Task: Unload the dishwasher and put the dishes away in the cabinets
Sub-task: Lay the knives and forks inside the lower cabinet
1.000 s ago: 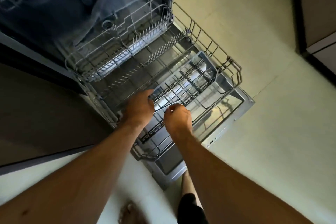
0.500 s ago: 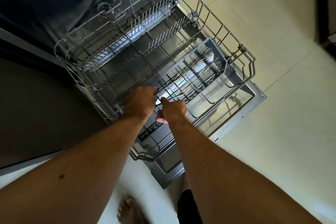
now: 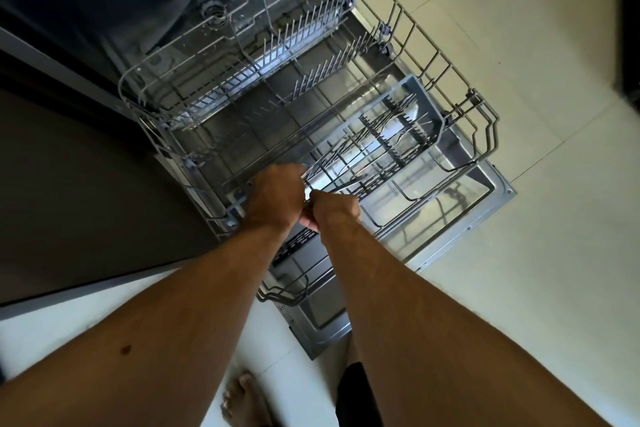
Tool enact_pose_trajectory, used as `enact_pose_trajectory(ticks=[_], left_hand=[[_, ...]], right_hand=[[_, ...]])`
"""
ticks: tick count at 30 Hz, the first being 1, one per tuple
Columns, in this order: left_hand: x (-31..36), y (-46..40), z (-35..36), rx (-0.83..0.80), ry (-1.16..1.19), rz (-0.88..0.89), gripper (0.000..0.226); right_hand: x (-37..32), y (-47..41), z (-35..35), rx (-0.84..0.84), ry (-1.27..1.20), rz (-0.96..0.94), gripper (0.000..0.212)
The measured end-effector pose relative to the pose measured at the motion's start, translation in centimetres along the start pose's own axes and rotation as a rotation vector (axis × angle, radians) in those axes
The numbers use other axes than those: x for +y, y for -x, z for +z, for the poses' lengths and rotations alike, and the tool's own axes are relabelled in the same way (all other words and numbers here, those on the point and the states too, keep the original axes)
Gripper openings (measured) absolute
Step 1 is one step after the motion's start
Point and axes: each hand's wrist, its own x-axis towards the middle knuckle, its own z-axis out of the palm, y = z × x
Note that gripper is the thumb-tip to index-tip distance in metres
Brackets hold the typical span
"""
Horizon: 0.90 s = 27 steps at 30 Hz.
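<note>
The dishwasher's wire lower rack (image 3: 450, 55) is pulled out over the open door (image 3: 485, 208). A grey cutlery tray (image 3: 420, 95) rests across it, with several pieces of cutlery (image 3: 349, 156) lying in its slots. My left hand (image 3: 273, 198) is curled round the near ends of a bunch of cutlery handles at the tray's near end. My right hand (image 3: 334, 213) is right beside it, touching it, and pinches a thin utensil handle. What lies under the palms is hidden. No plates or cups show among the rack's tines.
A dark cabinet front (image 3: 69, 184) stands to the left of the dishwasher. Pale tiled floor (image 3: 519, 288) spreads to the right and in front. My bare foot (image 3: 242, 399) stands near the door's front corner (image 3: 311, 350).
My right hand has drawn in against my left hand at the tray's near end. The left hand has stayed where it was, and my view has shifted slightly.
</note>
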Motion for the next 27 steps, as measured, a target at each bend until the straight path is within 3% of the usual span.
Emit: enact_pose_trajectory(ticks=[4, 8, 11, 13, 19, 23, 27], left_hand=[[0.1, 1.6, -0.7, -0.033, 0.276, -0.135, 0.017], [-0.1, 4.3, -1.2, -0.104, 0.608, -0.329, 0.012], [-0.2, 7.3, -1.4, -0.193, 0.717, -0.387, 0.007], [-0.5, 9.4, -1.5, -0.165, 0.778, -0.405, 0.009], [-1.4, 13.3, -2.3, -0.107, 0.878, -0.513, 0.012], [-3.7, 16.8, -3.2, -0.112, 0.818, -0.489, 0.012], [-6.8, 22.4, -4.1, -0.151, 0.774, -0.454, 0.008]], right_hand=[[0.7, 2.4, -1.6, 0.054, 0.119, -0.008, 0.022], [1.6, 5.0, -3.2, -0.054, 0.187, -0.124, 0.012], [2.1, 7.0, -4.2, -0.114, 0.24, -0.254, 0.008], [2.6, 8.1, -4.7, -0.139, 0.283, -0.318, 0.011], [4.0, 10.0, -4.7, -0.232, 0.35, -0.346, 0.013], [6.6, 12.5, -3.7, -0.287, 0.311, -0.283, 0.013], [10.5, 15.8, -2.1, -0.342, 0.423, -0.264, 0.019]])
